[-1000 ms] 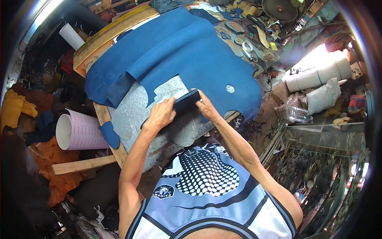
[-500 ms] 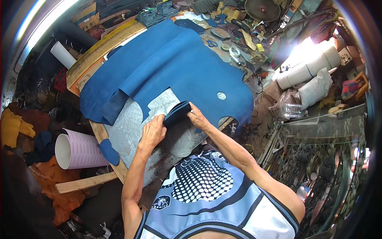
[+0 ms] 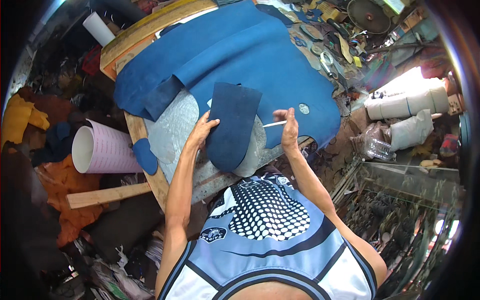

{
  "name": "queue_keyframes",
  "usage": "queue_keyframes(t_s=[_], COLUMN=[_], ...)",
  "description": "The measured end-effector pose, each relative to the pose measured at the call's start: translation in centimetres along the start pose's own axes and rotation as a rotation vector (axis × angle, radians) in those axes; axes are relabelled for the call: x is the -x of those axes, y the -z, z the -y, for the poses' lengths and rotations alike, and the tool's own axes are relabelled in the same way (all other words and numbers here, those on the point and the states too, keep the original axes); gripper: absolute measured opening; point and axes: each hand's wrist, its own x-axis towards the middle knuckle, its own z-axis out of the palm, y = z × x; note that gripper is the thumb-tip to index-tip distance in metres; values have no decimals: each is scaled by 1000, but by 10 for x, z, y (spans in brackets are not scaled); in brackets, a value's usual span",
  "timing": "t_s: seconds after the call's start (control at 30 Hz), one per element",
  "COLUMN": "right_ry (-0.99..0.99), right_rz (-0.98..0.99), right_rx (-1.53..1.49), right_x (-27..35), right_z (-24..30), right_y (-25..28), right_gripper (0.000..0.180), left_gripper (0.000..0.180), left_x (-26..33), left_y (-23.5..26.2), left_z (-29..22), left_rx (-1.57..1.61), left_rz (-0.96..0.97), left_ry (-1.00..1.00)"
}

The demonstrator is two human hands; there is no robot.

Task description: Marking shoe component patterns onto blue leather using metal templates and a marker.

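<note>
Clearly, both hands are occupied. The left hand (image 3: 201,131) grips a dark blue piece (image 3: 232,127) by its left edge, thumb laid on the upper face and fingers going underneath. Held from that side alone, the piece keeps nearly all of its face uncovered, probably so the right side stays free to reach. Its rounded end points near, toward the person's body, and its squarer end points far. Whether it is one layer or several stacked together is hard to tell from above.

The right hand (image 3: 289,131) is closed round a slim white stick (image 3: 274,124), whose free end points left and stops just beside the piece's right edge, apparently not touching it. So the piece lies between the two hands: in the left one's grasp, and a short gap left of the right one.

Beneath and beyond, a broad blue sheet (image 3: 265,65) covers the far part of the table, likely spread there because it needs the room. The bare grey tabletop (image 3: 172,127) shows on the near left, where a small rounded blue scrap (image 3: 145,156) rests against the wooden edge (image 3: 158,187).
</note>
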Motion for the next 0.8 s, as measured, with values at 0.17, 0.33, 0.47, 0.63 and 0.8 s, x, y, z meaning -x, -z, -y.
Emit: queue_keyframes(t_s=[0.17, 0.33, 0.47, 0.63, 0.8], right_ry=[-287, 50, -101, -108, -164], right_rz=[397, 586, 584, 751, 720], right_rx=[245, 456, 401, 467, 389], right_x=[38, 48, 46, 45, 31], right_z=[-5, -19, -20, -23, -32], right_y=[-37, -71, -76, -77, -65], right_gripper=[48, 21, 22, 24, 26], left_gripper=[45, 39, 39, 37, 38], left_x=[-24, -23, -18, -19, -24], left_y=[10, 11, 4, 6, 8], left_z=[42, 57, 69, 77, 65], left_rx=[-63, -476, -503, -502, -508], left_rz=[-45, -217, -300, -332, -303], left_ry=[-21, -360, -420, -429, -389])
